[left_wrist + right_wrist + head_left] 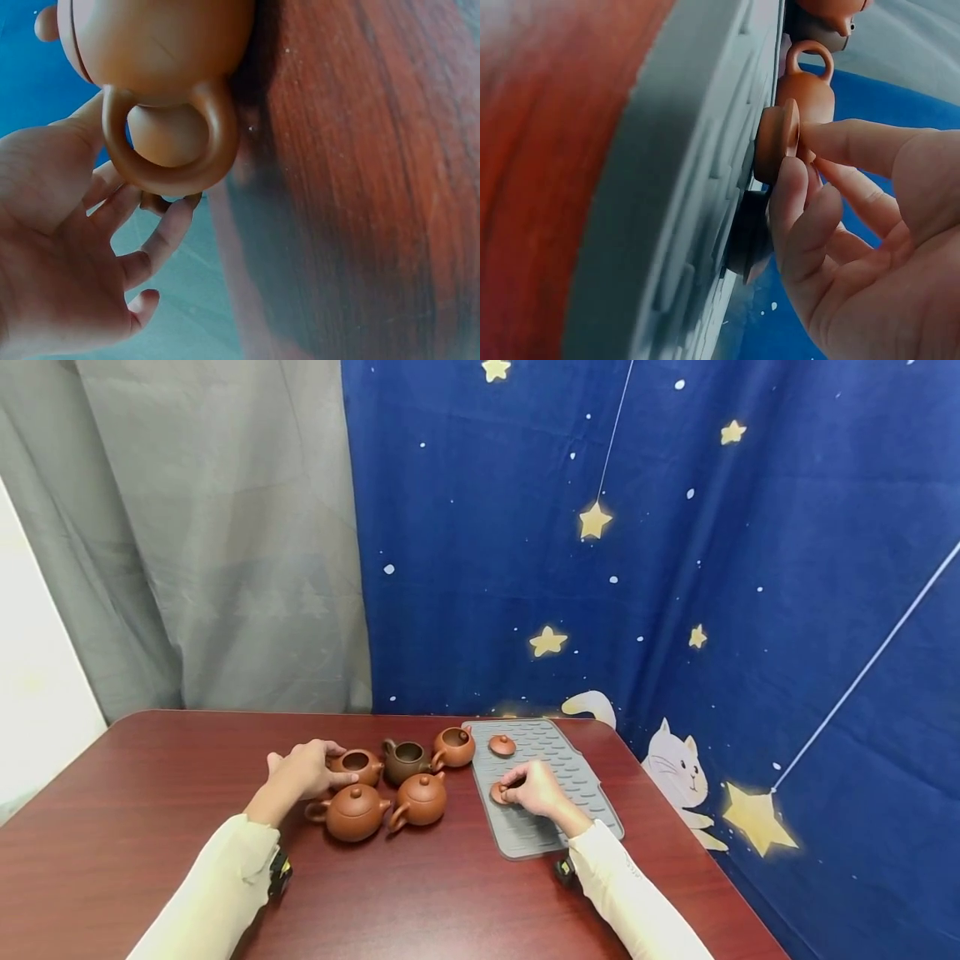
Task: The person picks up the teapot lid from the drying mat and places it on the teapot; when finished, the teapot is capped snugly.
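In the head view my left hand (303, 770) holds a lidless reddish-brown teapot (367, 767) at its handle side, thumb and fingers spread round it. A lidded teapot (161, 45) partly hides that grip in the left wrist view. My right hand (538, 789) pinches the knob of a reddish-brown teapot lid (771, 146), which is at the surface of the grey mat (525, 843). A dark lid (748, 232) lies just beyond it, mostly behind my hand in the head view. Farther back on the mat sits another reddish-brown lid (502, 745).
A dark lidless teapot (405, 768) and a reddish-brown lidless one (455, 752) stand in the back row. Another lidded teapot (422, 800) stands in front of them. The wooden table (420, 902) ends at curtains (480, 568) behind.
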The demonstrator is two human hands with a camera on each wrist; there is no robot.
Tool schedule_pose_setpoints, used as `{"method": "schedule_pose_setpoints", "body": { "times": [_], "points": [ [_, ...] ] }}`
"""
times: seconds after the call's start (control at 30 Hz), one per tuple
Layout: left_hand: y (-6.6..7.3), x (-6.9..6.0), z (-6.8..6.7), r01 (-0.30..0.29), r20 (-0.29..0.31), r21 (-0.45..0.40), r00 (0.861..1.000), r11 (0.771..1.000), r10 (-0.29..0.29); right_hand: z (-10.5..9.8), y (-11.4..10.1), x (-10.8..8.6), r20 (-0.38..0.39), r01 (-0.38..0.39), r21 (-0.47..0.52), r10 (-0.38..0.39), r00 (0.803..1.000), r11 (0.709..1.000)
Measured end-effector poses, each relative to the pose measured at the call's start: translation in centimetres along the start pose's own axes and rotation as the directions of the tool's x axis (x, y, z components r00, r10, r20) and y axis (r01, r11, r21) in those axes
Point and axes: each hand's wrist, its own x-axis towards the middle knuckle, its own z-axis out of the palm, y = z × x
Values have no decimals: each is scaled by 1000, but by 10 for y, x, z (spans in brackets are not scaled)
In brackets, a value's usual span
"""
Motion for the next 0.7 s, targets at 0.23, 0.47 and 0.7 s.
{"method": "schedule_pose_setpoints", "body": {
  "times": [0.23,0.47,0.7],
  "points": [
    [0,-2,-2,10,-3,-5,1000,1000,-10,0,-1,3,5,-13,-42,13,1000,999],
    [0,-2,-3,27,-1,-9,1000,1000,-27,0,-1,4,16,-3,-20,4,1000,1000],
    [-2,2,1,26,2,-20,1000,999,-26,-1,-3,4,8,5,-47,-5,1000,999]
  ]
}}
